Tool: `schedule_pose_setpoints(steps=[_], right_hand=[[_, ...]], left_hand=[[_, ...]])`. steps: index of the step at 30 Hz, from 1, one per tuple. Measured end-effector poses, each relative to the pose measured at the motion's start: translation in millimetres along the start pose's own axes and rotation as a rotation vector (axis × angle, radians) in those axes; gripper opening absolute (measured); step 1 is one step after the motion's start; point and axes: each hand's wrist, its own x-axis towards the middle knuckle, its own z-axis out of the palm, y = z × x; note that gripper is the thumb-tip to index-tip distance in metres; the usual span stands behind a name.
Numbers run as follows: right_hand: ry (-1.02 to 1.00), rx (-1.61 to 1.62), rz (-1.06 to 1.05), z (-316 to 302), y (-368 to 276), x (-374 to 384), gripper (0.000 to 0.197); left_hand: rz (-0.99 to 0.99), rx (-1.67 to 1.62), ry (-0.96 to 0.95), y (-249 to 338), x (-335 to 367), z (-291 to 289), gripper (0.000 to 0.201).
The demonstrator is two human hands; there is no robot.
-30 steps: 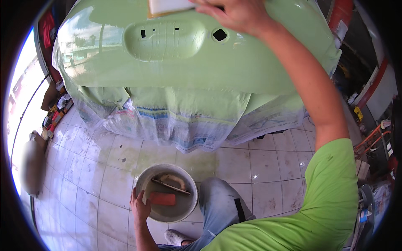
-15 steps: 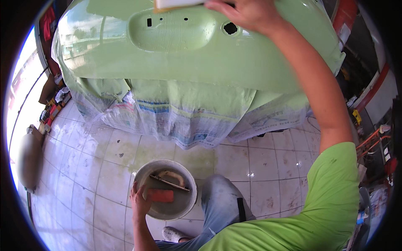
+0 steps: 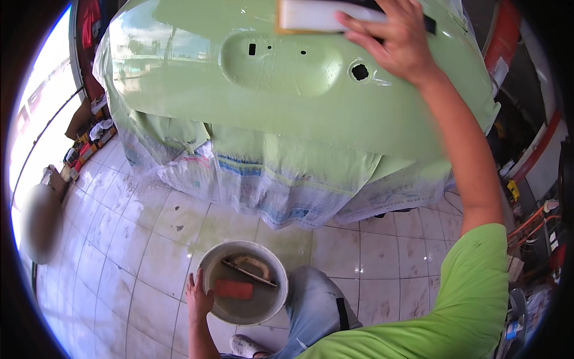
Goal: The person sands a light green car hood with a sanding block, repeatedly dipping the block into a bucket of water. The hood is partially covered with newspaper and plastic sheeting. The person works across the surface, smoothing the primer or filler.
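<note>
My right hand (image 3: 397, 45) grips a long sanding block (image 3: 311, 17), white with a tan lower edge and dark parts behind. It lies against the upper part of a glossy light-green car panel (image 3: 179, 90), which has a recessed oval and a round hole. Down at the left, my left hand (image 3: 200, 297) is at the rim of a grey round basin (image 3: 282, 299), fingers apart, holding nothing that I can see. Inside the basin are an orange-red block (image 3: 233, 289) and a flat tool with a curved tan handle (image 3: 254, 263).
Printed masking sheeting (image 3: 281, 191) hangs below the panel to just above the tiled floor (image 3: 149, 257). My bent knee (image 3: 311, 290) is right of the basin. Boxes and bottles (image 3: 84, 149) line the left wall; cables and tools (image 3: 532, 224) crowd the right side.
The view has shifted, so panel and basin sit lower and farther right. My right hand and the sanding block have come further into view. My left hand has slid slightly outward at the basin's rim.
</note>
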Motion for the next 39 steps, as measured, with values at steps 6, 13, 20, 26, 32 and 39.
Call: schedule_pose_setpoints(steps=[6, 13, 20, 26, 32, 39], right_hand=[[0.116, -0.019, -0.046, 50.9, 16.9, 99.4, 0.03], [-0.001, -0.009, -0.009, 14.9, 14.4, 54.2, 0.032], [0.004, -0.052, 0.006, 18.9, 21.6, 68.1, 0.032], [0.076, -0.084, -0.068, 50.1, 7.5, 129.4, 0.031], [-0.043, -0.063, -0.007, -11.9, 15.9, 5.7, 0.031], [0.133, -0.127, 0.002, 56.4, 2.6, 156.2, 0.025]], left_hand=[[0.036, 0.032, -0.039, -9.8, -1.5, -3.8, 0.107], [0.055, 0.059, -0.043, -1.1, 20.1, -7.7, 0.108], [-0.029, 0.093, -0.017, 7.2, 8.2, -11.0, 0.103], [0.055, 0.072, 0.033, 9.4, 38.6, 7.0, 0.096], [-0.053, 0.044, -0.061, -2.1, 26.0, -3.0, 0.081], [0.01, 0.011, 0.029, -3.3, 47.3, 12.1, 0.064]])
